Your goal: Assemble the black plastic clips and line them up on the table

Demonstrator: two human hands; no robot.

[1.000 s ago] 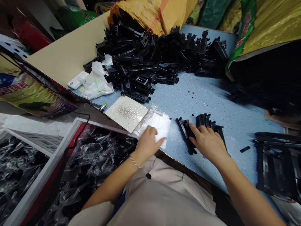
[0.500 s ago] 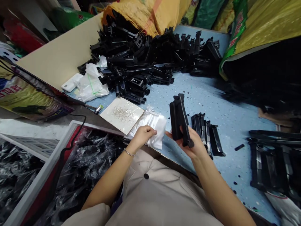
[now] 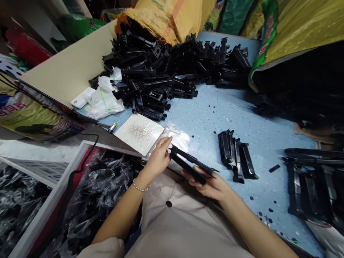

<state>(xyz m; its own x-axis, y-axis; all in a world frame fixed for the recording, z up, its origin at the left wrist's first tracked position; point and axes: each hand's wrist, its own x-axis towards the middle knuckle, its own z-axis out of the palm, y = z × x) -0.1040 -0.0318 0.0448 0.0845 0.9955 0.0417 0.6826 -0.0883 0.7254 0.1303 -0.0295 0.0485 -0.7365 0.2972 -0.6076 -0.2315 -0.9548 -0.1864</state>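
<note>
A long, black moulded plastic part [image 3: 188, 165] with two parallel bars lies tilted in my right hand [image 3: 211, 186], whose fingers wrap round its lower right end. My left hand [image 3: 158, 157] is closed in a pinch right at the part's upper left end. What sits between those fingertips is too small or hidden to make out. Just beyond my left hand, a whitish square board [image 3: 139, 133] carries a scatter of tiny metallic bits. A clear plastic bag [image 3: 180, 140] lies partly under the hands. Several similar black parts [image 3: 233, 154] stand in a row to the right.
A large heap of black parts [image 3: 158, 68] spills from a yellow sack [image 3: 172, 18] at the back. A white phone-like device [image 3: 82, 98] and a knotted bag [image 3: 106, 98] lie left. Below left is a crate [image 3: 68, 175] of plastic-wrapped pieces. More black parts [image 3: 311, 179] lie right.
My right hand has lowered and tipped the black part from upright to slanting leftward. My left hand has moved slightly, so its fingertips now meet the part's end.
</note>
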